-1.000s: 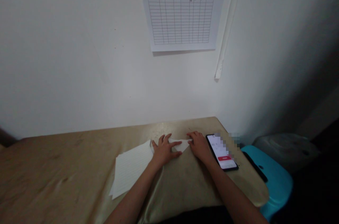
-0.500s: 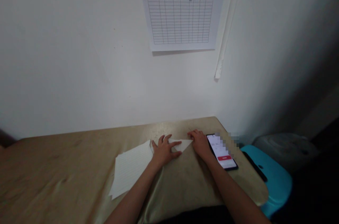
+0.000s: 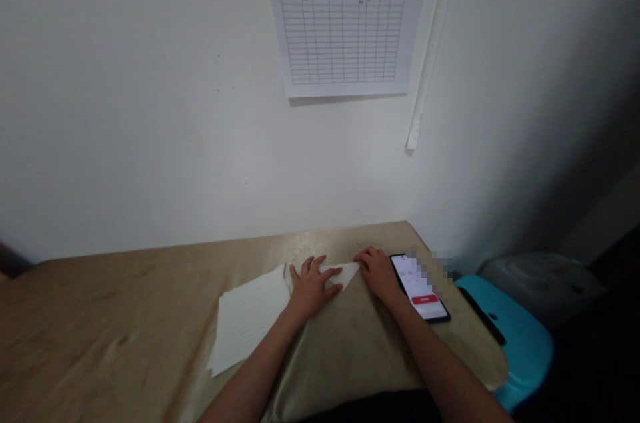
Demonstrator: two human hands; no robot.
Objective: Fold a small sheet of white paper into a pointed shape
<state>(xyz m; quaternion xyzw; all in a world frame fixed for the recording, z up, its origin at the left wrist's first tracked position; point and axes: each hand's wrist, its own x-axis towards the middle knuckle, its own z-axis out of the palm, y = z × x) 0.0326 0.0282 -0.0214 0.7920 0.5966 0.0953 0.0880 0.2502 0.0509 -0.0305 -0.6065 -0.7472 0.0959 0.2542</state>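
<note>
Head view: the left hand (image 3: 309, 288) is resting, spread and unclenched, on a white triangular paper (image 3: 349, 272); the right hand (image 3: 379, 276) is touching its right tip, pinch unclear. The paper is lying between white lined sheets (image 3: 250, 321), left, and a black-edged rectangular smartphone (image 3: 416, 291), right.

In front of you, a table (image 3: 125, 329) with a creased tan covering carries a phone (image 3: 419, 291), face up, screen lit. Just left of the phone you have a pointed white paper piece (image 3: 349, 272); farther left of it, overlapping lined sheets (image 3: 247, 323).
</note>
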